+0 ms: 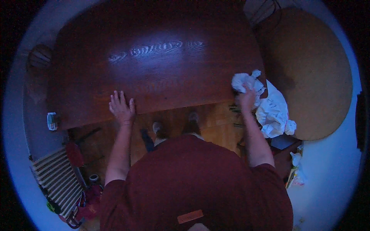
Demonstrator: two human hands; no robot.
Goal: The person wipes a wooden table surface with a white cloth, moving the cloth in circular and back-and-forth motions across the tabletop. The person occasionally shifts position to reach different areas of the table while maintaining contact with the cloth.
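Observation:
My left hand (122,109) lies flat on the near edge of the dark wooden table (169,77), fingers spread and holding nothing. At the table's near right corner, my right hand (248,98) is closed on a crumpled white cloth (243,80), which rests on the tabletop; its fingertips are partly hidden in the folds. Just beyond that corner, to the right of my right forearm, is a larger white crumpled bundle (273,111), perhaps a bag or cloth. The tabletop is glossy, with light reflected on its wood grain.
A round tan tabletop (316,77) stands at the right. A small green and white box (51,121) sits by the table's near left corner. A slatted white rack or radiator (58,181) is at lower left. My feet (175,125) stand on the wooden floor (216,123).

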